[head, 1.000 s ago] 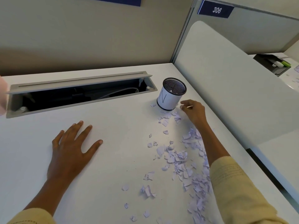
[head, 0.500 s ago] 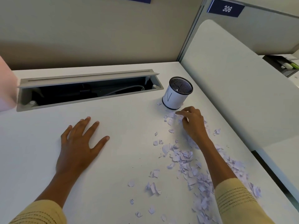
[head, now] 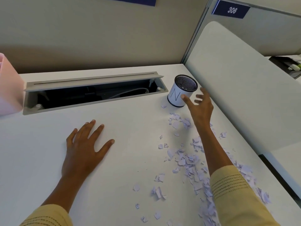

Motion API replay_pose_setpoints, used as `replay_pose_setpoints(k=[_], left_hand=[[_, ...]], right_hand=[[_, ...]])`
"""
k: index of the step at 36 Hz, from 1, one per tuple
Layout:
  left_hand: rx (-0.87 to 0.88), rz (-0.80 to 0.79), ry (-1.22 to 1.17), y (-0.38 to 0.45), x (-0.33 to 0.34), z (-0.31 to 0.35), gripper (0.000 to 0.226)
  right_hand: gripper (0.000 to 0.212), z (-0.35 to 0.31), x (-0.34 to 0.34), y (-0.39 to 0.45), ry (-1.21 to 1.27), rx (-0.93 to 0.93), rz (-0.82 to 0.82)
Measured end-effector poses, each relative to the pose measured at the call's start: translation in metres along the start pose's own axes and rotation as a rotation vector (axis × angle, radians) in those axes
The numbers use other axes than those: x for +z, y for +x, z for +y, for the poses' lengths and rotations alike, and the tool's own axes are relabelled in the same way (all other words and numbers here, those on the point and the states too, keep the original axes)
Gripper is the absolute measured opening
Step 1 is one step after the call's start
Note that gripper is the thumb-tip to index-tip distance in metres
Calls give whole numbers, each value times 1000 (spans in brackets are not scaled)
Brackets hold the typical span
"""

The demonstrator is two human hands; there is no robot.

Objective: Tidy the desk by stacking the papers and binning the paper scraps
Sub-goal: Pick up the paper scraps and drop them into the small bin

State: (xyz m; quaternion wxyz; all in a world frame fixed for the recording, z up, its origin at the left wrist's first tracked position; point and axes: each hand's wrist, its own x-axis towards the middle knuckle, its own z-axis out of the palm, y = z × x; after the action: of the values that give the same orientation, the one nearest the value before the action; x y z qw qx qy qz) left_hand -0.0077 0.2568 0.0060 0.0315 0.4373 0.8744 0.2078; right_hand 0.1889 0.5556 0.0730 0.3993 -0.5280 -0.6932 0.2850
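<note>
A small mesh bin (head: 178, 95) wrapped in white paper marked "N" stands upright near the desk's back right corner. Torn pale paper scraps (head: 189, 162) lie scattered over the right side of the white desk (head: 130, 128), from just below the bin down to the front edge. My right hand (head: 199, 106) hovers beside the bin with fingers spread and blurred, thumb tip in front of the bin's wall, holding nothing I can see. My left hand (head: 84, 147) rests flat on the desk at centre left, fingers spread.
An open cable tray (head: 91, 93) with its lid raised runs along the back of the desk. A pink container (head: 9, 88) stands at the far left edge. A pale divider panel (head: 244, 88) borders the desk on the right.
My right hand has lifted off the scraps near the bin and now hangs open beside the bin's rim. The left hand has stayed flat in place.
</note>
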Motion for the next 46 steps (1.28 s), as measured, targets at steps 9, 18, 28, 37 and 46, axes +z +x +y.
replay_pose_setpoints(k=[9, 18, 28, 37, 46], left_hand=[[5, -4, 13, 0, 0, -1, 74], [5, 7, 5, 0, -1, 0, 72], [1, -4, 0, 1, 0, -1, 74], [1, -4, 0, 0, -1, 1, 74], [9, -19, 11, 0, 0, -1, 75]], right_hand=[[106, -34, 24, 50, -253, -34, -106], [86, -26, -7, 67, -34, -55, -506], [73, 7, -32, 25, 252, 186, -240], [55, 20, -6, -42, -466, 103, -497], [7, 3, 0, -40, -266, 179, -494]])
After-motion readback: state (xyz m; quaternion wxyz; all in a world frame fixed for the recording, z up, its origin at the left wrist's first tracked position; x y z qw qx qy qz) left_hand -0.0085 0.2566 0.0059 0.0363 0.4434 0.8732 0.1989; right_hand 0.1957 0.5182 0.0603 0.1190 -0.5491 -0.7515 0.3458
